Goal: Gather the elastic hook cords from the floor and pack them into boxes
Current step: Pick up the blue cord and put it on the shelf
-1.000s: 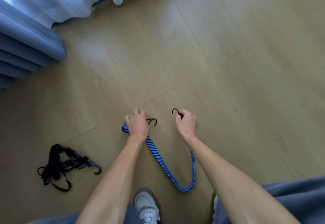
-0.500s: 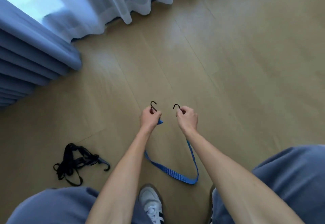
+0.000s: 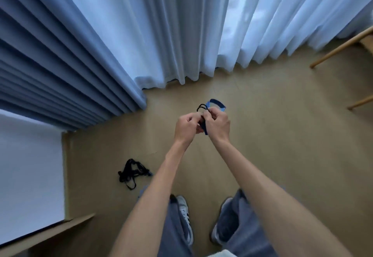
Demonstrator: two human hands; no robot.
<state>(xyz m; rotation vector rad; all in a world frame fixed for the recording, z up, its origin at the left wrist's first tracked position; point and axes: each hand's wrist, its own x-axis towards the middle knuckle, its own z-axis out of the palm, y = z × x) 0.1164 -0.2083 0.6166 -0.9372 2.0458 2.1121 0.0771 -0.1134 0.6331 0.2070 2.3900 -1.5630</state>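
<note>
Step in hand: bundling one cord, judged from both hands working it at chest height above the floor.
Blue cord: lifted clear of the floor, folded into a short loop that shows beyond the knuckles; a strip of it runs down between the two palms.
Black hooks: both together at the top of the bundle, just above the fingers; whether latched to each other, cannot tell.
Left hand: fingers curled in, pinching the cord near the hooks.
Right hand: fingers curled round the folded cord, thumb side toward the hooks.
Black cord bundle: lying on the floor, left of the left shoe, well apart from the hands; not yet gathered.
Cardboard box: open at the lower left, one flap folded out, white inside; near the black bundle.
Surroundings: blue curtain and white sheer curtain ahead; wooden furniture legs at the far right.
Progress: early, by the look of it; one cord in hand, one on the floor, none seen in the box.
Next move calls for: securing the fold so the elastic does not spring open, then turning left toward the box.
Risk: loose hooks snagging on fingers or unfolding mid-carry.
</note>
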